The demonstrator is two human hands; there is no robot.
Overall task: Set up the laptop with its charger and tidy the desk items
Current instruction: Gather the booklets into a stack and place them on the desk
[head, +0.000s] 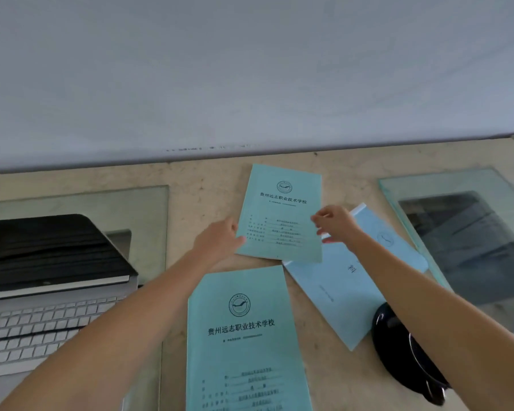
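Note:
A teal booklet (279, 203) lies at the back middle of the desk. My left hand (218, 240) grips its lower left corner. My right hand (336, 222) pinches its right edge. A second teal booklet (244, 342) lies nearer to me. A light blue booklet (339, 286) lies slanted to the right, partly under the first one and my right arm. An open laptop (42, 292) with a dark screen and pale keys sits at the left. No charger is in view.
A black glossy object (398, 345) lies at the right, partly under my right forearm. Glass panes (463, 232) cover parts of the beige desk at left and right. A grey wall (250, 84) runs along the desk's back edge.

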